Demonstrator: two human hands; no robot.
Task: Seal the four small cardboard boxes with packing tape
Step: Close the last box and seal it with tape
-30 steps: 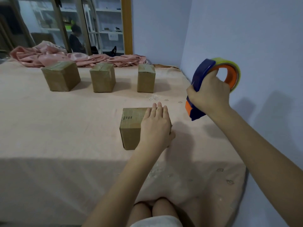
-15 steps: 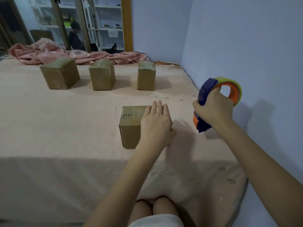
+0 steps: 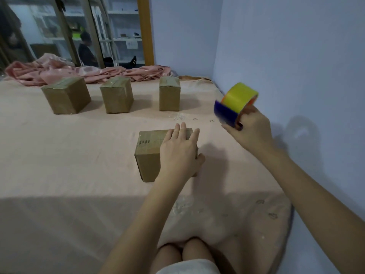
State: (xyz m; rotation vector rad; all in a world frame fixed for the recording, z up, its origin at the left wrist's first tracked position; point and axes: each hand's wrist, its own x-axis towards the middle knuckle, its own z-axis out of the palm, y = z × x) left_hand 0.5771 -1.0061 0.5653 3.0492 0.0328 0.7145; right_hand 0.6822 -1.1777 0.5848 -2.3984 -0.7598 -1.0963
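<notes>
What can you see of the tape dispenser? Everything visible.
The tape dispenser is handheld: a blue plastic body, orange inner hub and a yellow-green tape roll. The right hand grips it from below, holding it in the air, tilted, right of the near box and touching nothing else. Its blade is not visible.

Three boxes [image 3: 116, 94] stand in a row at the far side of the worktop [image 3: 59, 155], with gaps between them. The near box [image 3: 150, 155] sits apart, open cloth all around it. The wall [image 3: 296, 56] closes the right side; crumpled pink fabric [image 3: 59, 70] lines the back.
</notes>
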